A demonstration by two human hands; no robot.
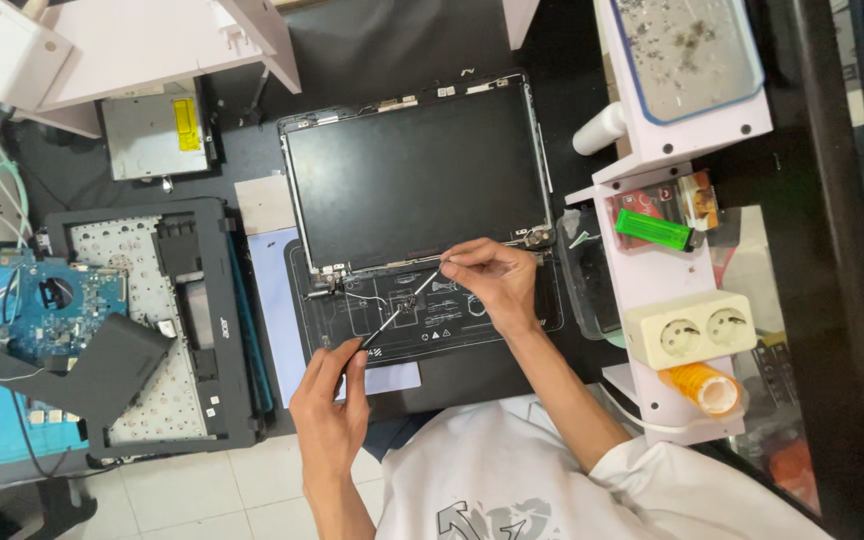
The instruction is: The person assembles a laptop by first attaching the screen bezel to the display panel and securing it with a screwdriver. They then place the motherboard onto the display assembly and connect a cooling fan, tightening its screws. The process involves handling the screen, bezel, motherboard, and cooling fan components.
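Nearest the camera, the person's white printed shirt (552, 480) is filling the bottom edge, both forearms reaching up from it toward the detached laptop screen assembly (417, 175). Just below the screen's lower edge, the left hand (332, 400) is pinching the handle of a thin screwdriver (392, 320), whose shaft is slanting up toward the hinge area. The right hand (492, 280), also just below the screen, is closing its fingertips on what looks like a thin cable or the tool's tip; which one, I cannot tell.

Risk, as I judge it: the tip could be slipping off and scratching the panel, or tugging the fine white wire (367, 297) beside the left hinge until it tears. Any loosened screw could be rolling off and getting lost among the clutter.

Under the screen a dark printed work mat (452, 330) is lying on a black table. Left of the screen, a stripped laptop base (152, 320) and a blue circuit board (62, 300) are resting; right of it, a white shelf is carrying a double socket (692, 330) and a green lighter (652, 228). Below, pale floor tiles (202, 490) are showing.
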